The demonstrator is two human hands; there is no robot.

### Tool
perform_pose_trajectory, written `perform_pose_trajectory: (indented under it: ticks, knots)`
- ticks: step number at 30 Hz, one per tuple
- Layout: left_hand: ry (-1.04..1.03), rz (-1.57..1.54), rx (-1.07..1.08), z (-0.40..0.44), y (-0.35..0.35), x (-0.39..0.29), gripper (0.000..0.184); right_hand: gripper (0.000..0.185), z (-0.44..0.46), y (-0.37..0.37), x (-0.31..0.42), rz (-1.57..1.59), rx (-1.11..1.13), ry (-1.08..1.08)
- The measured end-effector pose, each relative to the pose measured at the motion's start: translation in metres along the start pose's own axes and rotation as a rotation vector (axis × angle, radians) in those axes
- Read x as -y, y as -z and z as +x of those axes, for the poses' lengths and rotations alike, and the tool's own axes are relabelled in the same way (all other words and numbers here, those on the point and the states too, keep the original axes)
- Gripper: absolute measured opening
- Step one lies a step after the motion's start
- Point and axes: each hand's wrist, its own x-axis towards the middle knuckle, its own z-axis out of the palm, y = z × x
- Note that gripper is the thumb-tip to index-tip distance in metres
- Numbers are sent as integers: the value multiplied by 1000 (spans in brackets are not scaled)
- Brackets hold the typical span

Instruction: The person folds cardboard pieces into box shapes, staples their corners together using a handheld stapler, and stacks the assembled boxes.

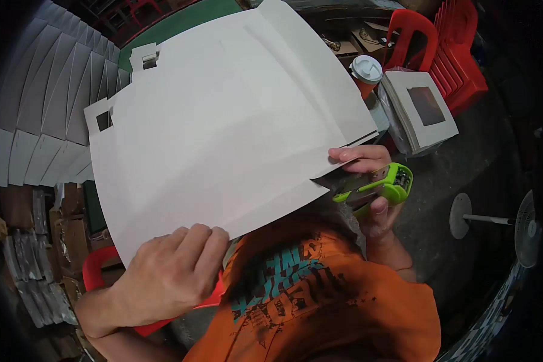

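Note:
A large white cardboard sheet (223, 120) with folded edges lies flat in front of me, filling the middle of the view. Two tabs with square cut-outs stick out on its left side. My left hand (175, 265) grips its near edge at lower left, fingers curled over the board and thumb hidden. At the near right corner, my right hand (377, 163) is closed around a lime-green stapler (399, 184). Some of its fingers rest on the folded edge beside a notch. The stapler's front end is close to that notch; whether it touches the board I cannot tell.
Folded white cartons (48, 90) are stacked at left. Behind the sheet on the right are a lidded cup (366, 69), flat window boxes (398, 90) and stacked red chairs (458, 54). A white fan (527, 229) stands at far right. A red chair (96, 265) is beneath my left arm.

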Motion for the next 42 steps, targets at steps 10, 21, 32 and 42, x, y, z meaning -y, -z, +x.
perform_pose_trajectory:
  ticks: [10, 21, 32, 42]
  knots:
    - [-13, -502, -51, 53, -11, 19, 20, 73, 15, -16, 24, -119, 172, 85]
    - [37, -625, -209, 80, -33, 26, 8, 82, 11, -27, 15, 89, -4, -78]
    - [115, -715, -273, 90, -38, 28, 4, 72, -2, -31, 22, -115, -31, -120]
    - [144, -740, -308, 102, -41, 25, 9, 87, 59, -35, 15, -314, -217, 243]
